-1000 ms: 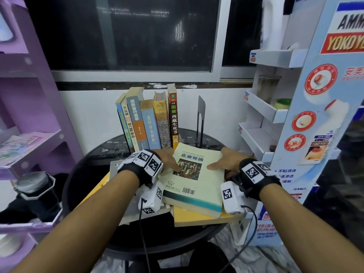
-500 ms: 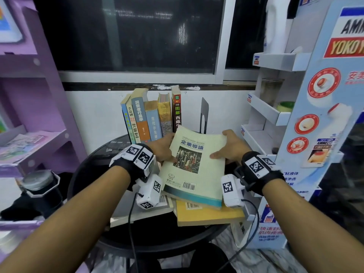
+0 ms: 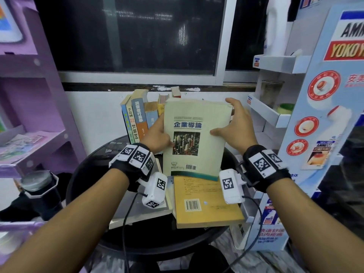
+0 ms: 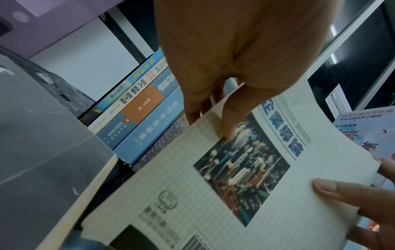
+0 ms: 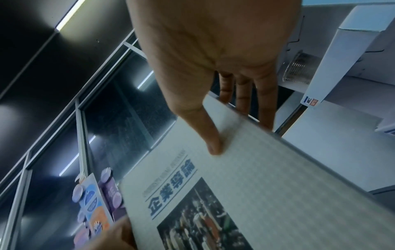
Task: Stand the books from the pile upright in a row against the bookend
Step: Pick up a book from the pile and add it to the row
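Note:
A pale green book (image 3: 197, 134) with a city photo on its cover is held tilted up above the pile. My left hand (image 3: 157, 136) grips its left edge, thumb on the cover (image 4: 228, 125) and fingers behind. My right hand (image 3: 236, 125) grips the right edge the same way, thumb on the cover (image 5: 213, 145). Behind it several books (image 3: 137, 117) stand upright in a row at the back of the round black table (image 3: 82, 178). A yellow book (image 3: 204, 203) and a grey book (image 3: 137, 209) lie flat in the pile. The held book hides the bookend.
A purple shelf unit (image 3: 29, 115) stands at the left, with a lidded jar (image 3: 37, 182) low beside the table. A white and blue display rack (image 3: 295, 107) crowds the right edge of the table. A wall and dark window (image 3: 128, 36) are right behind the row.
Both hands have lifted the green book off the pile and tilted it from lying flat to nearly upright, carrying it towards the standing row. The yellow book beneath is now uncovered.

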Available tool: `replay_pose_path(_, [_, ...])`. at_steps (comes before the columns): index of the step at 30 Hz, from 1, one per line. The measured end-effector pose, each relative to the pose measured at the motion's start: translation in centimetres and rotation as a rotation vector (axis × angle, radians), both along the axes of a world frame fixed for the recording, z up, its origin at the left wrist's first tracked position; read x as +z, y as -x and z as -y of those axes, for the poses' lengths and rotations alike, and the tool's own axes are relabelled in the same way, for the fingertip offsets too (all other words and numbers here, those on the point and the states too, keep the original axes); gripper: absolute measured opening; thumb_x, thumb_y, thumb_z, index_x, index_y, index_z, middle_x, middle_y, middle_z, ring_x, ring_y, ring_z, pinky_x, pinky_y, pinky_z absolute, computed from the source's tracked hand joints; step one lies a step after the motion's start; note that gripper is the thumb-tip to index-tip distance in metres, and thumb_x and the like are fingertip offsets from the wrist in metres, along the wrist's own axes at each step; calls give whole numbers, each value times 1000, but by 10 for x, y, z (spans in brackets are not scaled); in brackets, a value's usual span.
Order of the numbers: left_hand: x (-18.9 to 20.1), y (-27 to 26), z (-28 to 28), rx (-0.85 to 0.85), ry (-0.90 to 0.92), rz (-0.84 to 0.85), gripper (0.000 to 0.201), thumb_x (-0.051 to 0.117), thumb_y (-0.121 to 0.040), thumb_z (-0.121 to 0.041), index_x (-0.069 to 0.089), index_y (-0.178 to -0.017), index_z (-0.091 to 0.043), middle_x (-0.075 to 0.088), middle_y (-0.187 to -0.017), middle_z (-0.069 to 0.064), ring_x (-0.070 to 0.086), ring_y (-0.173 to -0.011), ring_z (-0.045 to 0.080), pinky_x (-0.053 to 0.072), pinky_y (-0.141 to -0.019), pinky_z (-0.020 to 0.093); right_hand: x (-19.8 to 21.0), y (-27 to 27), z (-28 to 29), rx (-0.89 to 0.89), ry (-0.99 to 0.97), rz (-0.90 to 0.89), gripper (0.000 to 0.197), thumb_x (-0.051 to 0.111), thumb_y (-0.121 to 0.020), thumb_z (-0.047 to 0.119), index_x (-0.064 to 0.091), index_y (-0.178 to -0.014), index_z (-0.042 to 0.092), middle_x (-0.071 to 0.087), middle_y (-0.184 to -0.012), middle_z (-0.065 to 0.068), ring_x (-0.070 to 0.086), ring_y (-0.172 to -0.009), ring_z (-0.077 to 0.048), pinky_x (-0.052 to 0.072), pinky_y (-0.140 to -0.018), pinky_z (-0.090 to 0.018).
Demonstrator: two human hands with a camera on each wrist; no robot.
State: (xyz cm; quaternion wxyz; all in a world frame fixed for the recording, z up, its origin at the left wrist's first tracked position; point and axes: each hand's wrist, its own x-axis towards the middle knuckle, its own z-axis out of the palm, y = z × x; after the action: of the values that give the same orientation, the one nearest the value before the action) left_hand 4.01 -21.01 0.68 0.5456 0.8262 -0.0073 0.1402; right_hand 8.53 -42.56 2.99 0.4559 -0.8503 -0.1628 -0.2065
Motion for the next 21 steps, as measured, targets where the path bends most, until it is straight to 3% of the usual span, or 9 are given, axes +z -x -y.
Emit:
replay_pose_path(2, [0, -3, 0, 23, 112, 27, 73, 58, -74, 20, 44, -135, -16, 63, -113, 2, 57, -110, 24, 51, -88, 43, -5, 4, -3, 39, -21, 44, 90, 85, -66, 9, 38, -140, 30, 41, -121, 0, 45, -112, -17, 42, -98, -33])
replay_pose_path(4, [3, -4, 0, 20, 216, 48, 65, 57, -72, 21, 49, -127, -13, 66, -106, 0, 59, -104, 22, 52, -79, 35, -10, 6, -6, 68, -68, 79, 84, 81, -68, 7, 39, -137, 30, 42, -118, 4, 46, -109, -14, 43, -95, -31])
replay_pose_path(7, [8, -4, 1, -21, 344, 104, 56, 65, -77, 7, 50, -124, -17, 67, -111, 3, 63, -104, 19, 53, -83, 35, -17, 9, -12, 148, -210, 94, 75, 74, -75, 5, 38, -135, 30, 51, -118, 3, 52, -108, -12, 50, -88, -25])
replay_pose_path(9, [8, -3, 4, -27, 407, 156, 46, 71, -79, -5, 52, -119, -20, 67, -112, 4, 65, -102, 19, 54, -85, 35, -22, 12, -15, 203, -320, 81, 73, 70, -78, 1, 36, -136, 30, 55, -110, 9, 57, -103, -4, 52, -79, -17])
replay_pose_path(11, [6, -3, 7, -19, 448, 194, 39, 73, -80, -14, 54, -112, -24, 69, -109, 3, 68, -98, 18, 54, -81, 32, -26, 15, -18, 223, -395, 92, 72, 67, -80, -2, 35, -135, 32, 54, -105, 18, 58, -97, 2, 55, -76, -19])
replay_pose_path(14, [2, -5, 7, -11, 474, 236, 38, 73, -81, -17, 54, -114, -23, 70, -108, 3, 69, -94, 16, 55, -74, 28, -28, 15, -22, 233, -463, 108, 72, 66, -80, -4, 37, -135, 32, 54, -103, 17, 60, -97, -2, 58, -77, -27])
replay_pose_path(19, [-2, -7, 9, -23, 468, 274, 42, 70, -84, -14, 50, -120, -17, 67, -112, 8, 68, -98, 20, 57, -80, 34, -25, 10, -22, 211, -473, 204, 62, 71, -80, 2, 45, -133, 20, 57, -101, 17, 60, -89, 7, 55, -75, -19])
replay_pose_path(21, [-2, -6, 9, -35, 478, 286, 36, 68, -86, -12, 51, -116, -19, 68, -107, 5, 69, -92, 15, 57, -75, 30, -17, 9, -23, 208, -447, 228, 54, 73, -80, 6, 50, -127, 19, 59, -100, 13, 60, -88, 8, 54, -75, -16])
